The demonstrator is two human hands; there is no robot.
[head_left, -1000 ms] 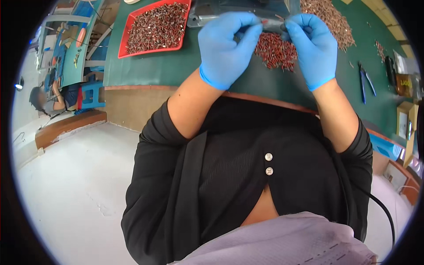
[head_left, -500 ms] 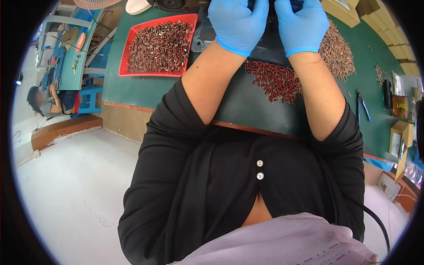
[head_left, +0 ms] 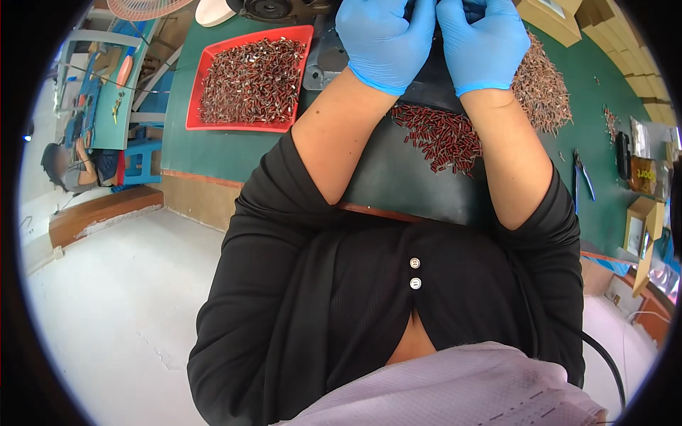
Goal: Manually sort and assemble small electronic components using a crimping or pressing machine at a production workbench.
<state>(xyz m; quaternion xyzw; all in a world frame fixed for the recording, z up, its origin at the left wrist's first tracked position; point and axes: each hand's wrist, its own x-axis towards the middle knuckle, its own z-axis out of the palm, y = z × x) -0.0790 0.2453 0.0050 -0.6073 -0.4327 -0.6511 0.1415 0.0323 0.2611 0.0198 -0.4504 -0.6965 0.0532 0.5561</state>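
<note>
Both my hands wear light blue gloves and work close together at the top edge, over the dark metal base [head_left: 328, 53] of a machine. My left hand [head_left: 387, 46] has its fingers curled inward, with the tips out of sight. Beside it, my right hand [head_left: 486, 50] is bent the same way, thumb toward the left one. Whatever they pinch is hidden. Just below them lies a loose pile of small dark red cylindrical parts with metal ends [head_left: 444, 138]. A heap of thin pinkish-brown leaded parts [head_left: 543, 89] spreads right of my right wrist.
A red tray [head_left: 192, 117] full of similar small parts sits left on the green table [head_left: 220, 153]. Blue-handled pliers [head_left: 584, 177] lie at the right, near plastic bags [head_left: 643, 174] and cardboard boxes [head_left: 550, 20]. A fan [head_left: 145, 7] stands far left; another person [head_left: 74, 170] sits beyond.
The view has shifted slightly, so the table items sit a little lower and further left. My hands stay together at the machine, the right thumb slightly closer to the left hand.
</note>
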